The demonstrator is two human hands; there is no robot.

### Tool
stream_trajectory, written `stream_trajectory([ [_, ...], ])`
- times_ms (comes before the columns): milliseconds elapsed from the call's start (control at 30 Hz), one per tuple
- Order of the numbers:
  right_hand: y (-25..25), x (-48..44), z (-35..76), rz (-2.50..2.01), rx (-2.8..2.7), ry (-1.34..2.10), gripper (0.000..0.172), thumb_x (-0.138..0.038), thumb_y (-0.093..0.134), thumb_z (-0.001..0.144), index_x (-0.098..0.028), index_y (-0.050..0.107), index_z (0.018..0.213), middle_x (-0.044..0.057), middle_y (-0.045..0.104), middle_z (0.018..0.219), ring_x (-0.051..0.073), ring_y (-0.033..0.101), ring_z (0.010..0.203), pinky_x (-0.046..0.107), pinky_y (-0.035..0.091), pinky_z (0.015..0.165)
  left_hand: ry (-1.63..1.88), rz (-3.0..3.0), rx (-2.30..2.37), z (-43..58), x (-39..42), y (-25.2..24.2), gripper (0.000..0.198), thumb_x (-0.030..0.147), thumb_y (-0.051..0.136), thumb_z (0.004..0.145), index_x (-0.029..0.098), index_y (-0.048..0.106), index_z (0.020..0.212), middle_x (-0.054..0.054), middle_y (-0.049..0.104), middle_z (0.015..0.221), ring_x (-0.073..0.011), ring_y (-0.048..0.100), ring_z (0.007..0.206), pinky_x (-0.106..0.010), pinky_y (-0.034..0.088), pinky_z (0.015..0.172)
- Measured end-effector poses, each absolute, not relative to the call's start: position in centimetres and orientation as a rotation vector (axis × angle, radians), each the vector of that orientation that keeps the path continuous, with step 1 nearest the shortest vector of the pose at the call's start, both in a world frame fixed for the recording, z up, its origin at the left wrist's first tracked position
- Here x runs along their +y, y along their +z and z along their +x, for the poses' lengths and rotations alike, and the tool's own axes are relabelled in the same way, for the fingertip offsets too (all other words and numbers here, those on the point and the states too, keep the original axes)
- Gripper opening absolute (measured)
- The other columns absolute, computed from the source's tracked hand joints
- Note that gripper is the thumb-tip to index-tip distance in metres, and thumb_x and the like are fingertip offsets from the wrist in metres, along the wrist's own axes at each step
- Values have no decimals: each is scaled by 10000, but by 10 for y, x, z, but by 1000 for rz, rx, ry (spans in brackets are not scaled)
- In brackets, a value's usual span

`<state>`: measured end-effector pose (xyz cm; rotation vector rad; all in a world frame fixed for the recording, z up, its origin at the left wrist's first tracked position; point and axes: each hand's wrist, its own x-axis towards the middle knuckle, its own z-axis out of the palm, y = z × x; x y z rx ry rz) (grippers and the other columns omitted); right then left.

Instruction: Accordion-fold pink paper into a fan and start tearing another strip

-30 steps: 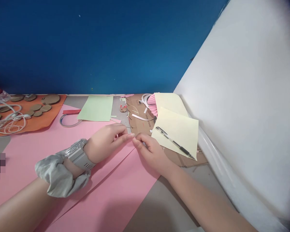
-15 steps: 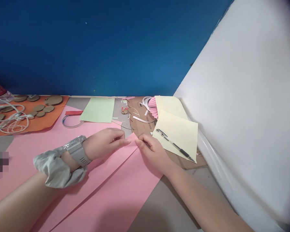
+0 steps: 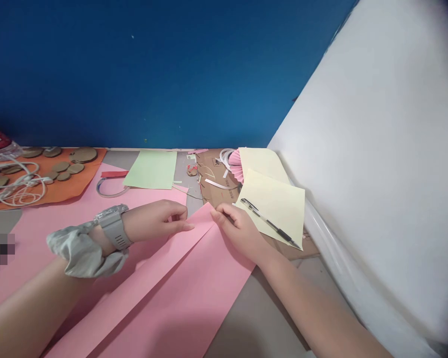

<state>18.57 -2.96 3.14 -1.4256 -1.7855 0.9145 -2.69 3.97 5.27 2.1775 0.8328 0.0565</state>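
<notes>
A large sheet of pink paper [image 3: 194, 293] lies across the table, with a long strip along its far edge folded over toward me. My left hand [image 3: 162, 220] pinches that folded edge, its thumb on top and the fingers curled beneath. Close by, at the far corner of the fold, my right hand [image 3: 237, 231] grips the paper between thumb and curled fingers. A grey watch [image 3: 114, 228] and a grey scrunchie [image 3: 87, 251] are on the left wrist. Just beyond the right hand, a black pen [image 3: 271, 223] rests on a pale yellow sheet [image 3: 283, 201].
A green sheet [image 3: 151, 169] and a tape-like ring [image 3: 112, 188] lie behind the left hand. Cardboard discs [image 3: 84, 155] and white earphones [image 3: 26, 184] sit on orange paper [image 3: 65, 194]. Cardboard [image 3: 212, 159] carries paper scraps. Blue [image 3: 171, 74] and white walls [image 3: 388, 124] enclose the table.
My left hand has slid slightly left along the fold, away from the corner. The right hand stays at the corner, and the folded strip looks a little wider.
</notes>
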Motion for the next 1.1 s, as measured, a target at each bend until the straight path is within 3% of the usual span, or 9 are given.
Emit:
stream_trajectory([
  [267, 30, -26, 193, -1454, -1762, 887, 368, -445, 380, 927, -209, 320, 651, -45, 319, 625, 113, 327, 584, 253, 259, 556, -13, 2069, 761, -31, 42, 51, 384, 469, 495, 816, 181, 408, 577, 45, 346, 564, -93, 284, 525, -228, 240, 500],
  [533, 27, -23, 199, -1458, -1783, 883, 363, -451, 377, 930, -210, 322, 664, -45, 317, 644, 115, 331, 603, 255, 266, 577, -83, 1916, 731, -33, 42, 51, 379, 473, 535, 801, 180, 464, 572, 34, 494, 552, -106, 457, 549, -219, 321, 534],
  [1100, 21, -19, 202, -1503, -1825, 885, 373, -468, 376, 923, -208, 331, 659, -43, 320, 636, 115, 332, 597, 252, 256, 558, -215, 2021, 797, -36, 50, 43, 413, 536, 493, 803, 169, 520, 613, 11, 586, 611, -114, 513, 576, -215, 363, 565],
])
